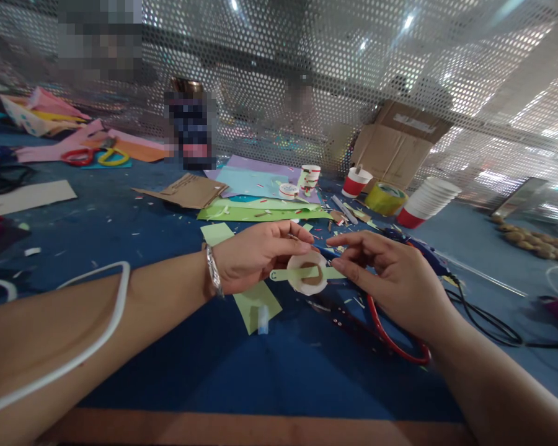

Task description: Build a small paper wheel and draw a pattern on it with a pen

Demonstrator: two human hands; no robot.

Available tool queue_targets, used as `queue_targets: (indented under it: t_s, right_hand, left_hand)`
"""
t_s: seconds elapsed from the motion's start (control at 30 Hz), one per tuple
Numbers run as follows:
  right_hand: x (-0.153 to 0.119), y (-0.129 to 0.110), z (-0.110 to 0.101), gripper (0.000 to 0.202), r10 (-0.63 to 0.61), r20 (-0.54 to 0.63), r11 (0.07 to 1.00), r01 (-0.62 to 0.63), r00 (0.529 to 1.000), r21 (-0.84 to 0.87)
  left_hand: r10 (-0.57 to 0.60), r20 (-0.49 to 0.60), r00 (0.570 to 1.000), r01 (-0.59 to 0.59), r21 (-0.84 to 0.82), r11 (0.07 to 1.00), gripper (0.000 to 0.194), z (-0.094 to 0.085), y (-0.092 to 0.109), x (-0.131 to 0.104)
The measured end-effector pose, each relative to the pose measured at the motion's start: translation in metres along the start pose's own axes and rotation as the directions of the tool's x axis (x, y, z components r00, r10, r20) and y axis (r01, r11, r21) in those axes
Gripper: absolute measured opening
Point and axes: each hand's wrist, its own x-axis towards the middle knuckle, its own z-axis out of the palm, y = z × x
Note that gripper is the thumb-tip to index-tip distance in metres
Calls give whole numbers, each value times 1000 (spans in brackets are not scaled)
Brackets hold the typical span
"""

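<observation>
A white paper ring (294, 280) with a brown centre sits between my hands, crossed by a narrow light green paper strip (281, 274) that has a small dark mark at its left end. My left hand (260, 254) has its thumb and fingers curled at the ring's upper edge. At the strip's right end, the thumb of my right hand (384, 263) presses, while the index finger arches above; the other fingertips are partly hidden. Beneath lie dark-bladed scissors with a red handle (400, 354). A wider pale green paper piece (260, 300) and a small translucent cap-like piece (263, 319) are nearby.
Behind my hands are coloured paper sheets (251, 176), folded cardboard (190, 191) and scraps. Stacked paper cups (430, 198), yellow tape (385, 198) and a corded blue glue gun (423, 248) stand or lie right. More scissors (113, 156) are far left. A perforated panel (260, 93) rises behind.
</observation>
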Motion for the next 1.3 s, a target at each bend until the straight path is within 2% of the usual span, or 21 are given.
queue_targets:
  t_s: [0.3, 0.5, 0.7, 0.87, 1.1, 1.3]
  right_hand:
    - [0, 1, 7, 25, 4, 22, 999, -5, 1000, 40]
    - [-2, -4, 1, 27, 11, -17, 999, -11, 1000, 32]
    - [-2, -5, 2, 26, 8, -4, 999, -8, 1000, 40]
    - [-3, -4, 6, 27, 7, 26, 997, -9, 1000, 75]
    - [-3, -6, 2, 27, 23, 1, 1000, -23, 1000, 22]
    - [-2, -7, 3, 26, 25, -15, 999, -25, 1000, 38]
  left_hand:
    - [-22, 6, 1000, 22, 12, 1000, 13, 3, 1, -2]
    - [-1, 5, 1000, 1, -33, 999, 13, -1, 1, 1]
    - [-6, 0, 1000, 6, -26, 1000, 16, -1, 0, 0]
    - [-25, 63, 998, 27, -37, 999, 26, 1, -1, -1]
    - [-19, 1, 1000, 19, -4, 1000, 18, 2, 0, 0]
    - [-26, 12, 1000, 26, 2, 1000, 25, 3, 0, -2]
